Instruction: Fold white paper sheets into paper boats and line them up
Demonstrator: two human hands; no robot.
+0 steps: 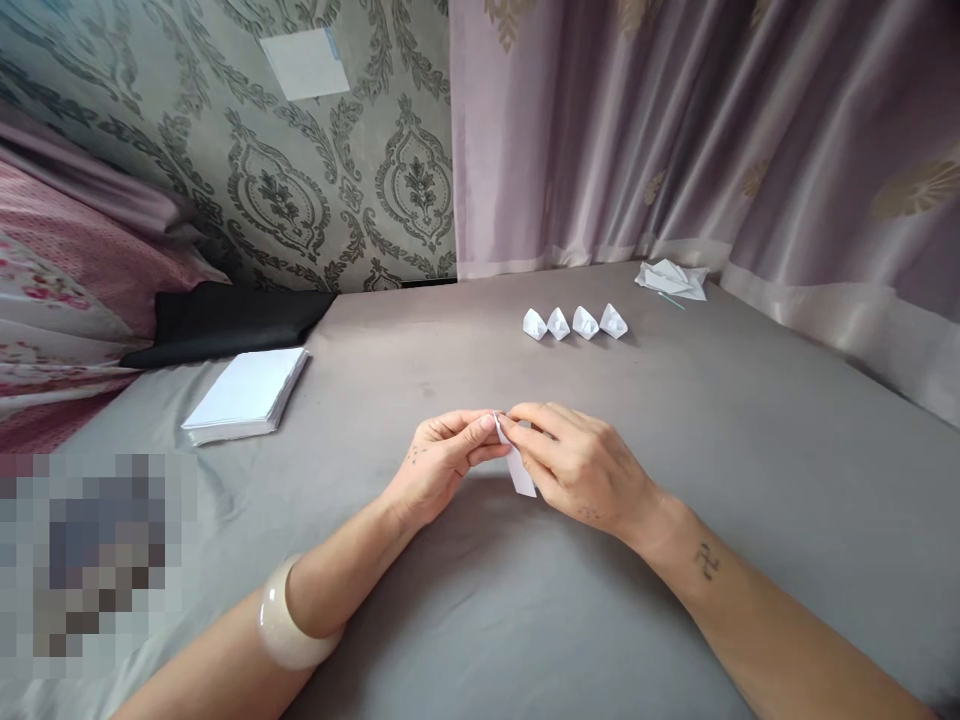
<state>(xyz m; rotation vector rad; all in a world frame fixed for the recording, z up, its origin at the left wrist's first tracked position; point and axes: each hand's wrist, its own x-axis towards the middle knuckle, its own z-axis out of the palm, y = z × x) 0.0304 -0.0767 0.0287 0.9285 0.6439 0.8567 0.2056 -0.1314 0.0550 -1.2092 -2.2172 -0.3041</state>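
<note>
Our cream bangle (279,628) is sitting nearest, toward seven o'clock. Just off centre, toward five, our left hand (448,458) and right hand (579,460) are pinching white paper (521,475); likely light, stiffish and easily creased, it is calling for fingertip grips along its edges.

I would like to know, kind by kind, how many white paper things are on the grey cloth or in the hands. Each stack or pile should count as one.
Folded paper shapes: 4
Neat paper stack: 1
Loose paper pile: 1
Held piece of paper: 1
Total: 7
</note>
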